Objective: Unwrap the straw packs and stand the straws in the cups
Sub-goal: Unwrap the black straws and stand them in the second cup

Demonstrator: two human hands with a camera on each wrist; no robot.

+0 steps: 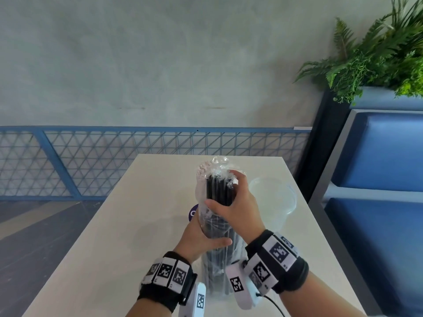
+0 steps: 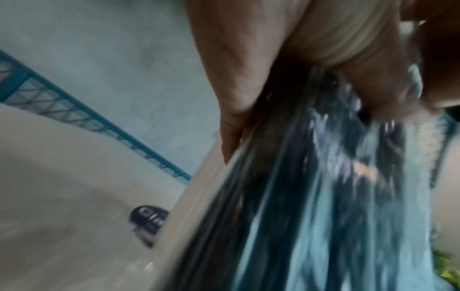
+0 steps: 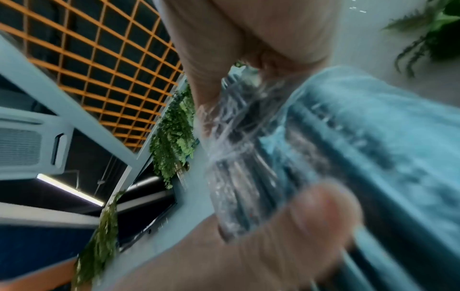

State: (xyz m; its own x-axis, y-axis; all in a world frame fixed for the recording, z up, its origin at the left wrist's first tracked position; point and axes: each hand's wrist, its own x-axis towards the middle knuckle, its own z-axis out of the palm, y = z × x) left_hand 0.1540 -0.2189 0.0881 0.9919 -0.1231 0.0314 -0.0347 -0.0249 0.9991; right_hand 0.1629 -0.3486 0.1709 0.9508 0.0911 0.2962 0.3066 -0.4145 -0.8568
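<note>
Both hands grip the straw pack [image 1: 216,202], left hand [image 1: 201,239] low, right hand [image 1: 231,202] high, its wrap partly open; the clear cup [image 1: 274,197] beside it holds no straws.

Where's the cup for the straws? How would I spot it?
Find the pale table, then the right hand gripping the pack of black straws. Just right of that hand stands the clear plastic cup, see-through and empty.

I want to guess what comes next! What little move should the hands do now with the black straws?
Probably the right hand pulls the black straws up out of the torn wrapper, while the left hand holds the pack's bottom. The clear cup waits beside them.
</note>
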